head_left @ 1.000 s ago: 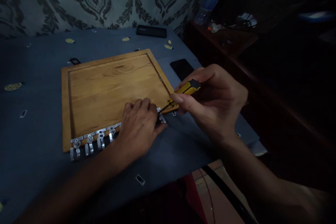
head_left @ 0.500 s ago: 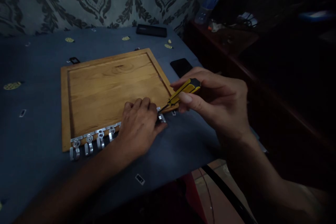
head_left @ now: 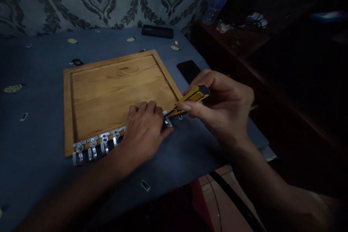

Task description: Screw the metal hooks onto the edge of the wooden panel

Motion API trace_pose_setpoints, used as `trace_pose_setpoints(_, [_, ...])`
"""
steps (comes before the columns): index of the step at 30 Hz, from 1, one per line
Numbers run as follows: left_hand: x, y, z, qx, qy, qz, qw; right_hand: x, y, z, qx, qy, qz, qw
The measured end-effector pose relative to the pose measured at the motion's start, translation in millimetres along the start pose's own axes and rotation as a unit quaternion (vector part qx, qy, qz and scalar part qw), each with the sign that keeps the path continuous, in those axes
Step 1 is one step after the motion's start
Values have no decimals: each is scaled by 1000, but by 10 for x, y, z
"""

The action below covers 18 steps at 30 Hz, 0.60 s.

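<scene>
Pinching a yellow-and-black screwdriver, right hand beside left hand clasped over shiny silver hooks

the panel lies on the cloth before me, hooks along its near edge. my left hand covers part of that row towards its right end; my right hand, with the screwdriver, is beside the near right corner. right of the panel lies a phone; behind the panel, near the wall, a case.
</scene>
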<state>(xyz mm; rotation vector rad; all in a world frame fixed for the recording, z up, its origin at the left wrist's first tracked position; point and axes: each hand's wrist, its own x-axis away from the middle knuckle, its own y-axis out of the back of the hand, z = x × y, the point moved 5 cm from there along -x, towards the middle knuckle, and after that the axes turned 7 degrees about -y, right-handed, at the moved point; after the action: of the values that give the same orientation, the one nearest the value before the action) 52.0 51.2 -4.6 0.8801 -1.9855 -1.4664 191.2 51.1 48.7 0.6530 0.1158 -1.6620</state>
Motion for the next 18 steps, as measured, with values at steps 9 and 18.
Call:
trace_pose_setpoints(9, [3, 11, -4, 5, 3, 17, 1000, 35, -26, 30, 18, 4, -9, 1000])
trace_pose_setpoints(18, [2, 11, 4, 6, 10, 9, 1000, 193, 261, 292, -26, 33, -37, 998])
